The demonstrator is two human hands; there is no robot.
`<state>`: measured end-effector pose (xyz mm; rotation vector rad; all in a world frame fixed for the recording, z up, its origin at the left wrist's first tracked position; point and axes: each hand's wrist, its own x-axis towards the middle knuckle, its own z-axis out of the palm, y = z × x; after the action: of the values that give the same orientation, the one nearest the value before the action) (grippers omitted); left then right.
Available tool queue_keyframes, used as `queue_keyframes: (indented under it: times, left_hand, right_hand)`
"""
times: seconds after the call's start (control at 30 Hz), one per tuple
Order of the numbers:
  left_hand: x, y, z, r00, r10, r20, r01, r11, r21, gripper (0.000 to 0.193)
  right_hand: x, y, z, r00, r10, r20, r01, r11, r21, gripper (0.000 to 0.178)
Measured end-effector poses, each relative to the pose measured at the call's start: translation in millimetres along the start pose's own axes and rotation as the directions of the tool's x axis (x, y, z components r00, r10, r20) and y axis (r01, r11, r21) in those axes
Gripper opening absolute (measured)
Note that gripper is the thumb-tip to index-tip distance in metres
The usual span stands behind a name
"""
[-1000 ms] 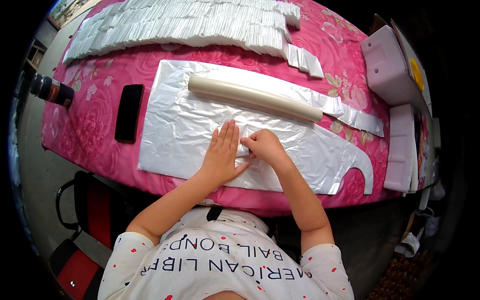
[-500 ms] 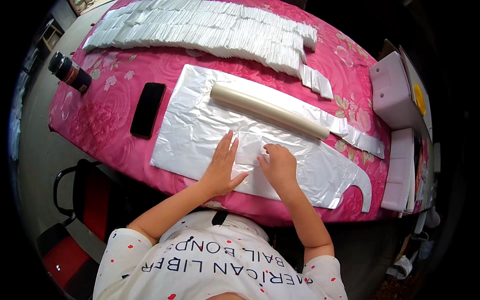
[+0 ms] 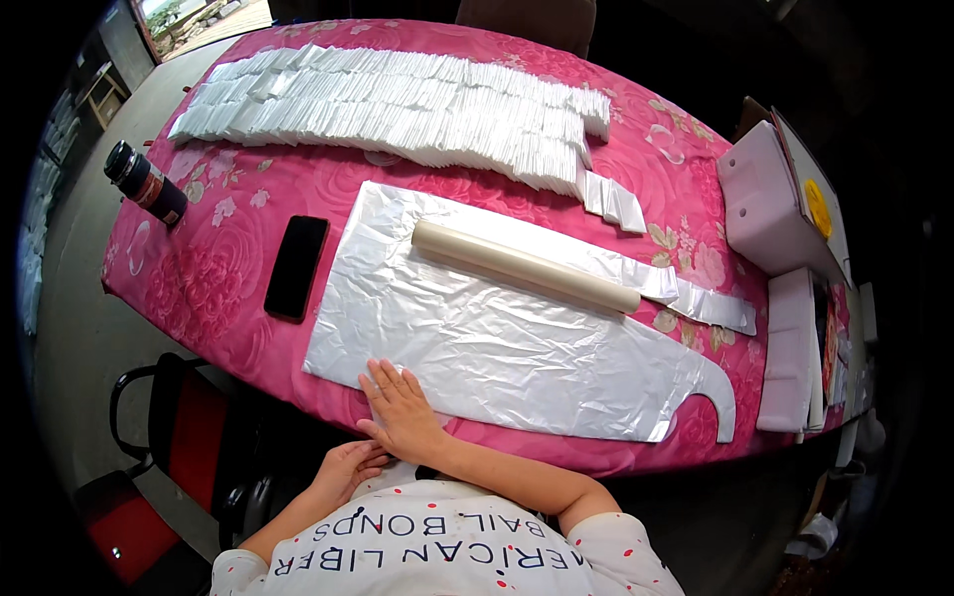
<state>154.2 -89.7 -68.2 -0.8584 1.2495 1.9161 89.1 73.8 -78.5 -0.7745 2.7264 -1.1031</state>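
Observation:
A flat stack of white plastic T-shirt bags (image 3: 477, 348) lies on the table in front of me, with a long cream-coloured tube (image 3: 527, 268) across its far part. My right hand (image 3: 404, 409) rests with its fingers stretched out on the near left edge of the stack. Just below it, off the table's front edge, my left hand (image 3: 343, 472) has its fingers drawn together. The right hand's thumb is close to the left fingertips. Whatever the left fingers hold, if anything, cannot be made out.
Rows of folded white packets (image 3: 397, 109) cover the far side of the pink flowered tablecloth (image 3: 219, 288). A black phone (image 3: 297, 268) and a dark bottle (image 3: 146, 184) are at left. White foam boxes (image 3: 765, 199) stand at right. Red-and-black chairs (image 3: 189, 417) sit at lower left.
Both hands have come toward me and left from the middle of the stack. The small folded white sheet between them no longer shows there. My view has shifted slightly, so the table sits lower.

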Motion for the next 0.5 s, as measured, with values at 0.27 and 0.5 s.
queue_keyframes:
  times: [0.27,0.5]
  left_hand:
    - [-11,50,50,0.841,0.456,0.290,-0.436,0.255,0.863,0.012]
    - [6,72,87,0.615,0.559,0.557,-0.651,-0.040,0.758,0.021]
  right_hand:
    - [-16,11,-64,0.976,-0.172,0.131,0.162,0.984,0.080,0.020]
    - [-30,111,-204,0.955,0.075,-0.286,-0.042,0.992,0.118,0.010]
